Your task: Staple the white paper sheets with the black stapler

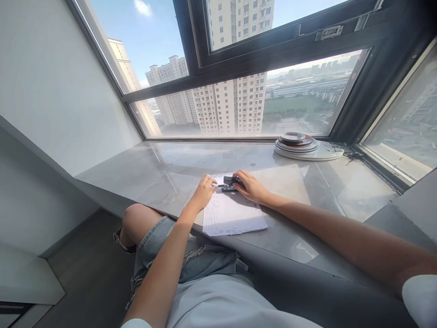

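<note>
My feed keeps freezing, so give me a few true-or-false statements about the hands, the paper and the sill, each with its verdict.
1. The right hand holds the small black stapler. True.
2. The small black stapler sits at the near edge of the white printed paper sheets. False: it is at their far edge, toward the window.
3. The left hand rests its fingers on the white printed paper sheets. True.
4. The stack of round plates stands left of the paper. False: it stands at the far right of the grey marble sill, apart from both hands.
</note>
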### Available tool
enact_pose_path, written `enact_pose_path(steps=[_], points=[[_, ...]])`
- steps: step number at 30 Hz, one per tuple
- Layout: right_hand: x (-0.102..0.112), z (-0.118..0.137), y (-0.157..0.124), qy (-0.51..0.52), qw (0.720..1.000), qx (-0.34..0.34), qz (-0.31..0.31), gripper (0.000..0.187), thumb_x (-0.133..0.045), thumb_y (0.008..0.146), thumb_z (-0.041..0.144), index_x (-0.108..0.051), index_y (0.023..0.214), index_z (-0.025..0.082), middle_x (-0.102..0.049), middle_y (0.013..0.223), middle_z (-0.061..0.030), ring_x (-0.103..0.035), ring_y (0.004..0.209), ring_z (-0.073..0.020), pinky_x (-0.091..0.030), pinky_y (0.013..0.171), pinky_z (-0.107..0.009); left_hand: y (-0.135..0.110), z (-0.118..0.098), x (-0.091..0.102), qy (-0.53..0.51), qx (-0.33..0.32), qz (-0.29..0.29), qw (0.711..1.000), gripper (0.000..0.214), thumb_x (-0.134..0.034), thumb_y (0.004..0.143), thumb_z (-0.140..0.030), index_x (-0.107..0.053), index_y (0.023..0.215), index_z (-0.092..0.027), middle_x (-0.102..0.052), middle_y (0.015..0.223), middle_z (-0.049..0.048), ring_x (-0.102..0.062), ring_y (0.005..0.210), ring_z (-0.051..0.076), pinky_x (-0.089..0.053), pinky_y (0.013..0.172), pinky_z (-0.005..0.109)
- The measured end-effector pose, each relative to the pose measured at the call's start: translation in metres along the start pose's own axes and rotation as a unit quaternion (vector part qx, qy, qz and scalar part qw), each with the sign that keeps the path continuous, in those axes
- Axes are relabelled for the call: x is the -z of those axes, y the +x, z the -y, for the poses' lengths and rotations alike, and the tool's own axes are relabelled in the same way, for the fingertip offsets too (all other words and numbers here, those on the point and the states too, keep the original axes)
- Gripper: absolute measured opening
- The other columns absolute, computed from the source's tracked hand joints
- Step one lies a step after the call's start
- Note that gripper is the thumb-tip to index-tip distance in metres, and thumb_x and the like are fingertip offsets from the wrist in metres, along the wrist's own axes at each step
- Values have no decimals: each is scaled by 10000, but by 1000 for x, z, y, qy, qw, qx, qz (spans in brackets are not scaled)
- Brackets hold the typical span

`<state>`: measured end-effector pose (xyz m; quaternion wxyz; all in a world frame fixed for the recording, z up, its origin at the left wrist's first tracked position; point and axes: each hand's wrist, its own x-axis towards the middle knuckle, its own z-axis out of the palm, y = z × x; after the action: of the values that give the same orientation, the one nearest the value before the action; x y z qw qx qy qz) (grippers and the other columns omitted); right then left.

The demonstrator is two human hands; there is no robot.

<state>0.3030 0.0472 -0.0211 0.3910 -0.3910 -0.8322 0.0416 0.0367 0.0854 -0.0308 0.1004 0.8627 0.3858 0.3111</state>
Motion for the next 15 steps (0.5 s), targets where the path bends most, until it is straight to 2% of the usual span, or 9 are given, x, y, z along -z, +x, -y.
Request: enact_pose_path(steps=[15], points=[[1,2,0,1,1000,-5,2,213,-488,1025,325,-553,1214,251,-619,1122,-109,-608,1015,-281,-510,914,-436,0,-2,2,-12,1,10,1000,124,-495,1043,-209,-604,1100,-225,-570,1151,72,-530,1161,245,-445,1019,414]])
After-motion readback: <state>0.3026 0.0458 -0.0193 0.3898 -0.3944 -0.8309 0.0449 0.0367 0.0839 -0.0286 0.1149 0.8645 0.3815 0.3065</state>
